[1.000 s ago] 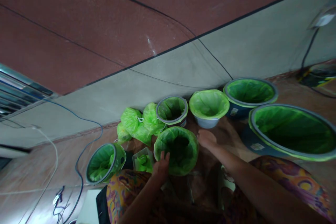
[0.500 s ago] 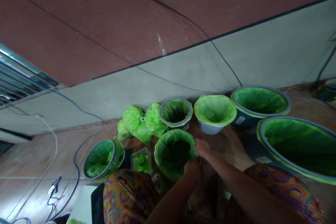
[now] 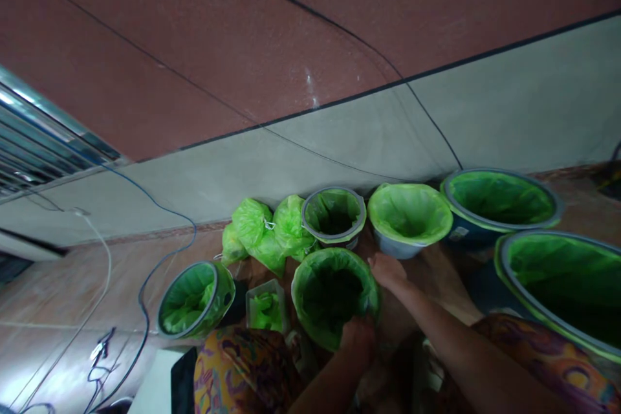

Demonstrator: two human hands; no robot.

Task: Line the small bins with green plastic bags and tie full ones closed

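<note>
A pot lined with a green plastic bag stands on the floor in front of me. My left hand is closed against its near right rim, on the green liner. My right hand rests on the far right rim, fingers curled over the edge of the liner. Both forearms reach in from the bottom right. A patterned cloth covers my knees below.
More green-lined pots stand around: a tipped one at left, two small ones behind, two large ones at right. Tied green bags and a small tub of bags lie nearby. Cables trail at left.
My left hand slid from the near left rim of the pot round to its near right rim. My right hand stayed at the far right rim. The view shifted slightly.
</note>
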